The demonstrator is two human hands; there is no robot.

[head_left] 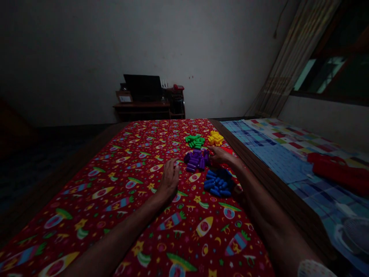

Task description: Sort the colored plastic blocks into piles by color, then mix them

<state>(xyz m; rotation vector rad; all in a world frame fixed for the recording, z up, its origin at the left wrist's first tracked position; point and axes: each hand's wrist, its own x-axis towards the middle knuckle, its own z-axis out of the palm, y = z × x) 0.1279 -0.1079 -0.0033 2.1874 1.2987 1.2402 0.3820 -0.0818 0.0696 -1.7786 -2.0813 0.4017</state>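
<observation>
My left hand (169, 179) rests on the red patterned cloth, left of a pile of purple cylinder-shaped pieces (196, 161). Its fingers are loosely bent, and nothing shows in them. Reaching past the right side of the purple pile, my right hand (219, 155) has its fingers stretched forward and a little apart. It partly covers some red pieces (227, 150). Blue pieces (218, 183) lie in a heap nearer me, under my right forearm's left side. Farther off are a green pile (195, 141) and a yellow pile (215, 138).
The cloth (115, 200) with rocket prints covers a long wooden surface. To the right lies checked bedding (259, 142) with a red garment (340, 171) and a round grilled object (356, 232). A desk with a dark monitor (143, 87) stands by the far wall.
</observation>
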